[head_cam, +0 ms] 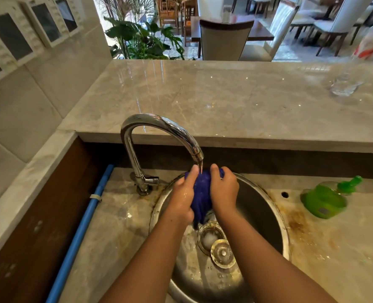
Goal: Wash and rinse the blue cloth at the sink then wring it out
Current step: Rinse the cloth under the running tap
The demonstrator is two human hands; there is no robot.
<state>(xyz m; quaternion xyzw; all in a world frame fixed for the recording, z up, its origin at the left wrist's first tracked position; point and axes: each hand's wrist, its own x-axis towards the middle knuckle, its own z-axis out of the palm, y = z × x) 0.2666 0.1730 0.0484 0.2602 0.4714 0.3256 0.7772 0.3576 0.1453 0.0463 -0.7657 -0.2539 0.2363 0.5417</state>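
Note:
The blue cloth (202, 193) is bunched into a wet wad over the round steel sink (266, 211), right under the spout of the chrome tap (159, 127). A thin stream of water runs from the spout onto the cloth's top. My left hand (184, 195) grips the cloth's left side and my right hand (223, 190) grips its right side, thumbs up near the spout. The cloth's lower end hangs down between my wrists above the drain (208, 236). Both hands are wet.
A loose metal drain plug (222, 253) lies in the basin beside the drain. A green dish-soap bottle (325, 199) lies on the stained counter to the right. A blue pipe (82, 230) runs along the left. A clear glass (345, 84) stands on the raised marble ledge.

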